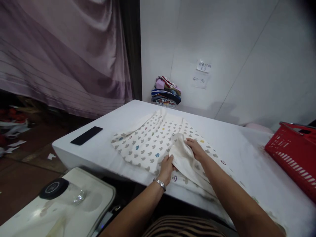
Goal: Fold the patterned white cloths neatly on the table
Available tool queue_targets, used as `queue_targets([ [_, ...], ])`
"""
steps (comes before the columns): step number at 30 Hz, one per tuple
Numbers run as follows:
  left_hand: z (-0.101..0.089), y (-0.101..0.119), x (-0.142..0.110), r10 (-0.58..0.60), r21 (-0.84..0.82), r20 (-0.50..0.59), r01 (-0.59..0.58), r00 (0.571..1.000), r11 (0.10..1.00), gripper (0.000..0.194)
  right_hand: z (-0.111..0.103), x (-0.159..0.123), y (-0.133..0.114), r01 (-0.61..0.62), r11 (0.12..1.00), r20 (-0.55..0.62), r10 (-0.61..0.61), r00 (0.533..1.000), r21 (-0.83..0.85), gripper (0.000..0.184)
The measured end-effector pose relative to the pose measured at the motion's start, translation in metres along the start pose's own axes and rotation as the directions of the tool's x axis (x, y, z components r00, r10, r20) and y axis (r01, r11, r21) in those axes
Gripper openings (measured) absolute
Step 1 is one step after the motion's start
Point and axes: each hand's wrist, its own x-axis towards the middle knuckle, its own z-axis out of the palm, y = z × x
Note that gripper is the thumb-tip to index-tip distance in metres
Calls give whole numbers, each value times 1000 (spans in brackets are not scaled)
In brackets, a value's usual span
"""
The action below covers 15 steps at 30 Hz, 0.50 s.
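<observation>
A cream cloth garment (148,144) printed with grey mouse-head shapes and small coloured figures lies spread over the white table. My left hand (166,168), with a silver bracelet at the wrist, pinches a folded-back edge of it near the table's front. Further right and a little higher, my right hand (195,148) grips another part of the same turned-back flap. Between the two hands the plain inner side of the cloth shows. Part of the garment runs on beneath my right forearm, which hides some of it.
On the white table (116,118) lies a dark flat rectangular object (86,135) at left. A stack of folded clothes (166,92) stands by the back wall. A red plastic basket (293,154) sits at right. Lower left, a lidded clear jar (71,194) lies on a side table (98,189).
</observation>
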Motion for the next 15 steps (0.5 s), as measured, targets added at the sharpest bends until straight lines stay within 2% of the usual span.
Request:
queue_targets([
  [2, 2, 8, -1, 91, 90, -4, -90, 996, 992, 27, -12, -20, -13, -45, 989, 71, 35, 997, 144, 28],
  [4, 6, 14, -2, 181, 166, 14, -181, 983, 969, 27, -15, -40, -16, -55, 986, 124, 36, 992, 159, 32],
  [8, 11, 12, -7, 256, 216, 48, -260, 965, 941, 23, 1, -65, 6, 23, 1000, 137, -22, 990, -2, 39],
  [11, 9, 1, -9, 229, 232, 71, -239, 971, 943, 22, 17, -70, 33, 108, 986, 122, -93, 988, -124, 46],
  [15, 0, -11, -7, 183, 269, 77, -197, 980, 943, 23, 28, -69, 52, 242, 919, 125, -213, 969, -311, 43],
])
